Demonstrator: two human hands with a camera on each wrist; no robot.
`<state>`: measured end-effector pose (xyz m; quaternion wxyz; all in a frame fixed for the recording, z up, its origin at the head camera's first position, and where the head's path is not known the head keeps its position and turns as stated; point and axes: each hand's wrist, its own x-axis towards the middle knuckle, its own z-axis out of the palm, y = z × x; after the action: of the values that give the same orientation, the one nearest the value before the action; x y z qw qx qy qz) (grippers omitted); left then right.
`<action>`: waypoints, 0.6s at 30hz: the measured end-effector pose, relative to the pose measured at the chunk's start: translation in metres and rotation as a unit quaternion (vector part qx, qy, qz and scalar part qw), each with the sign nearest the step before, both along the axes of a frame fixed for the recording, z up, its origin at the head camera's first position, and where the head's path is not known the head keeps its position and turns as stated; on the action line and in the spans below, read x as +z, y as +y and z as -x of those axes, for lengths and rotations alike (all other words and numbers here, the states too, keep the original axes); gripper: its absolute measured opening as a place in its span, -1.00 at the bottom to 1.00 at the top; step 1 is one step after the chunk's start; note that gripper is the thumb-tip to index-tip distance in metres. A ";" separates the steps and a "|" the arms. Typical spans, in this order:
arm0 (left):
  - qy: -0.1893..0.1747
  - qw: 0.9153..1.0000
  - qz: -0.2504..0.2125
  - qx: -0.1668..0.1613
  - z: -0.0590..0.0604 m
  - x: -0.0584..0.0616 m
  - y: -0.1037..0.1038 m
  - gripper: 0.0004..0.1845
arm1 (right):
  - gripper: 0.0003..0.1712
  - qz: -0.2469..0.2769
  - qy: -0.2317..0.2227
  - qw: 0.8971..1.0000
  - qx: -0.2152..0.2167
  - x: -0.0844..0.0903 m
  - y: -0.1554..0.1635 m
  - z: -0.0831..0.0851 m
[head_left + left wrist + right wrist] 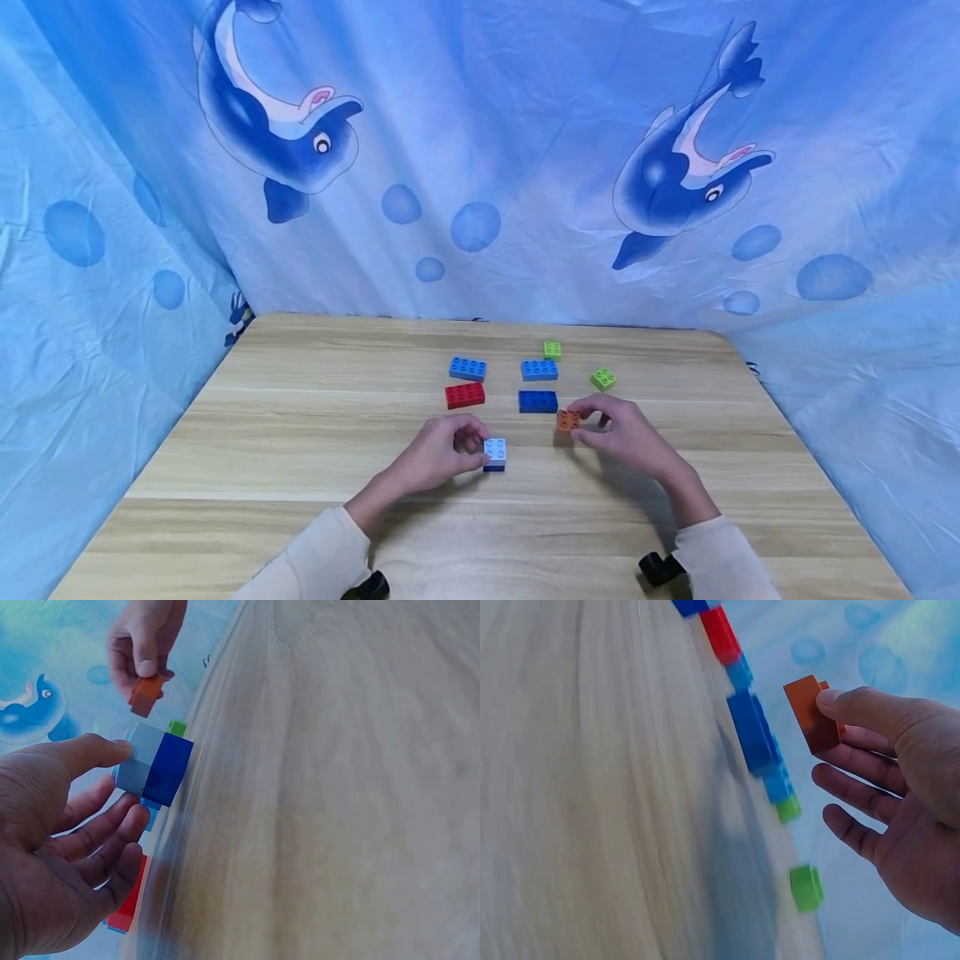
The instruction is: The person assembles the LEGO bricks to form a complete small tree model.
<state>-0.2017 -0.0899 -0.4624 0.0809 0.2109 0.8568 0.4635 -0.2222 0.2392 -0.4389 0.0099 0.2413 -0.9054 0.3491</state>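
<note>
My left hand [440, 452] pinches a light grey-white toy brick [495, 449] between thumb and fingers. Under that brick sits a dark blue brick [168, 769], the two stacked flush. Over the table to the right, my right hand [621, 431] holds an orange brick [811, 714] by thumb and fingertips, lifted off the wood. In the right wrist view its other fingers are spread and touch nothing. A long dark blue brick [537, 402] lies just left of and beyond the orange one.
Behind the hands lie a red brick [465, 395], two lighter blue bricks [468, 368] and two small green bricks [603, 379]. The wooden table [300, 450] ends at a blue curtain [525, 283] printed with dolphins.
</note>
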 end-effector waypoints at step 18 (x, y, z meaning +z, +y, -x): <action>0.002 1.000 -0.007 -0.003 0.000 0.000 0.000 -0.74 | -0.60 0.004 -0.023 0.997 0.079 0.008 -0.063 -0.011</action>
<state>-0.2015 -0.0896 -0.4620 0.0798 0.2151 0.8531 0.4685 -0.2108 0.1761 -0.4310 -0.0373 0.3037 -0.8824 0.3576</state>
